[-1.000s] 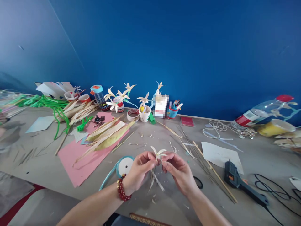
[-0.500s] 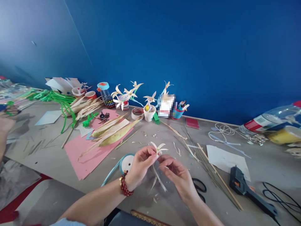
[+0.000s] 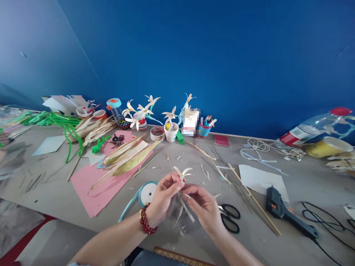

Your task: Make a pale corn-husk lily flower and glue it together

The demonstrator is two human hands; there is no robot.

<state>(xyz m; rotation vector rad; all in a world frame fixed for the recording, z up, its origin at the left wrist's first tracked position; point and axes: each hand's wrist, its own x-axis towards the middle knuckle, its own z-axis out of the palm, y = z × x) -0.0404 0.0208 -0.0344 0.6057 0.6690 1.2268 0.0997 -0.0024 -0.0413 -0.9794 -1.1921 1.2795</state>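
A pale corn-husk flower [image 3: 182,172] with several narrow petals stands upright at the fingertips of my left hand [image 3: 163,197], which is pinched around its base. Just below the petals, the thumb and fingers of my right hand [image 3: 204,207] are closed on the flower's lower end, against a thin pale strip. Loose husk tails [image 3: 186,211] hang beneath both hands. Beside my left wrist lies a white spool [image 3: 146,194] with light-blue ribbon. Black-handled scissors [image 3: 232,218] rest on the table by my right wrist, their blades partly hidden.
Corn husks [image 3: 130,162] lie on pink paper [image 3: 94,197] to the left. Finished flowers [image 3: 144,110] stand along the blue wall near a paper cup [image 3: 171,133]. A glue gun [image 3: 288,214], its black cord, thin wires and a stick [image 3: 257,203] occupy the right side.
My right fingers have come in closer to the flower's base and now meet it below the left fingers. The view has turned slightly right, and more of the scissors shows.
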